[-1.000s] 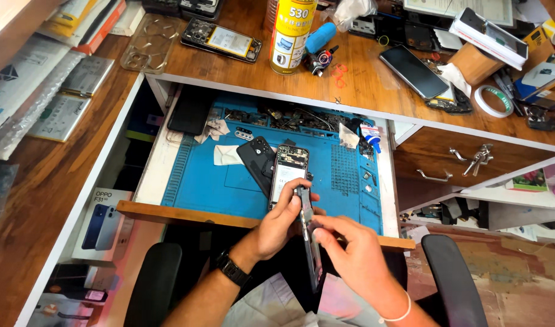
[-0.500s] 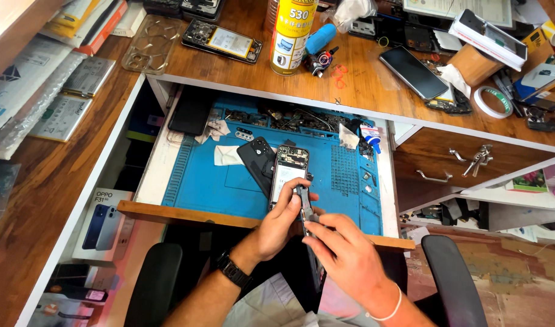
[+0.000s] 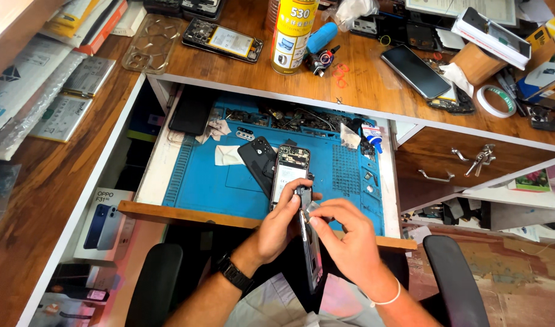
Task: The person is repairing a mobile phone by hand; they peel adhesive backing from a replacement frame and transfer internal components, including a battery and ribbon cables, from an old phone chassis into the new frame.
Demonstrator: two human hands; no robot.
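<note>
Right hand (image 3: 344,239) shifted up, phone frame (image 3: 310,248) between hands

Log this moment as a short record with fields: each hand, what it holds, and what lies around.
left hand: grips the upper end of a thin phone panel held edge-on
right hand: fingertips pinch at the panel's top edge
work surface: blue repair mat in an open drawer
on mat: opened phone, black back cover
desk above: spray can, tape roll
</note>
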